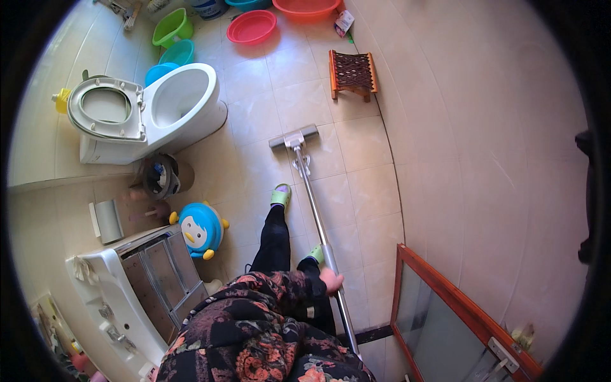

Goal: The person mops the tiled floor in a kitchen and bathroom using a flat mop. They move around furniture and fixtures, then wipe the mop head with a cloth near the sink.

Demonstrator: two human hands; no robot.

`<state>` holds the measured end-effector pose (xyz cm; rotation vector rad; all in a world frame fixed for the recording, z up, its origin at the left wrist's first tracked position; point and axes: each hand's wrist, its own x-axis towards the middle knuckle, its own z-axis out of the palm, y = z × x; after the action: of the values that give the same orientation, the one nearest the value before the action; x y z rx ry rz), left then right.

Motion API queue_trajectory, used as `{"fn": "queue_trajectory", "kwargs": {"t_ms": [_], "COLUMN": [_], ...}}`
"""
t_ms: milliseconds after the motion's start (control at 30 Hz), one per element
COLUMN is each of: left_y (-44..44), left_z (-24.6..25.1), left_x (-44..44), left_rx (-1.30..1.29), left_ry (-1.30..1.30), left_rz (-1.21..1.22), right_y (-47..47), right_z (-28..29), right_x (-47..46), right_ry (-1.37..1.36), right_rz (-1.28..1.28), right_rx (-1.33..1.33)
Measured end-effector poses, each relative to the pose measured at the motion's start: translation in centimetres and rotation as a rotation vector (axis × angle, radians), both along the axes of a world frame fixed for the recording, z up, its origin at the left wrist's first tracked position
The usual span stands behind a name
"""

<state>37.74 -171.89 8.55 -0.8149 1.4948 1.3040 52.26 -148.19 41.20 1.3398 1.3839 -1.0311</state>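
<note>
My left hand (331, 281) reaches across my body and is wrapped around the metal handle of a sponge mop (317, 210). The mop's grey roller head (293, 137) rests on the tiled floor ahead of my feet. Its handle slants back past my right side, and the lower end is hidden by my flowered sleeve (310, 367). My right hand is out of view. Green clogs (280, 195) are on my feet, close to the handle.
Left of me are a toilet (184, 95) with its lid raised, a trash bin (188, 179), a blue penguin-faced stool (198, 229) and a washbasin (119, 296). Several basins, one of them pink (251, 27), lie ahead. A wooden stool (353, 71) and an open framed door (429, 315) stand right.
</note>
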Motion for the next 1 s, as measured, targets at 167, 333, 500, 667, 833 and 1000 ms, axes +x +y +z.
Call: {"fn": "queue_trajectory", "kwargs": {"t_ms": [167, 333, 500, 667, 833, 1000], "left_y": [-7.0, -18.3, -19.5, -6.7, 5.1, 9.7], "left_z": [-5.6, -8.2, -8.8, -6.1, 3.8, 7.1], "left_x": [-11.0, -27.2, -29.9, -15.6, -2.0, 4.2], "left_rx": [-0.191, -0.41, -0.272, -0.189, -0.043, 0.267], "left_ry": [0.253, 0.492, 0.324, 0.212, 0.045, -0.318], "left_rz": [-0.039, -0.368, 0.216, 0.178, -0.131, -0.22], "right_y": [-6.2, -16.8, -18.5, -8.7, -2.5, -1.4], "right_z": [-6.5, -9.4, -9.8, -6.2, 3.2, 4.7], "right_x": [-7.6, -20.5, -22.4, -11.8, -1.4, 0.5], "right_ry": [0.307, 0.281, 0.341, 0.18, 0.144, -0.011], "right_rz": [0.209, -0.02, -0.067, 0.179, 0.037, -0.074], "right_rx": [-0.171, -0.395, -0.402, -0.16, 0.109, 0.104]}}
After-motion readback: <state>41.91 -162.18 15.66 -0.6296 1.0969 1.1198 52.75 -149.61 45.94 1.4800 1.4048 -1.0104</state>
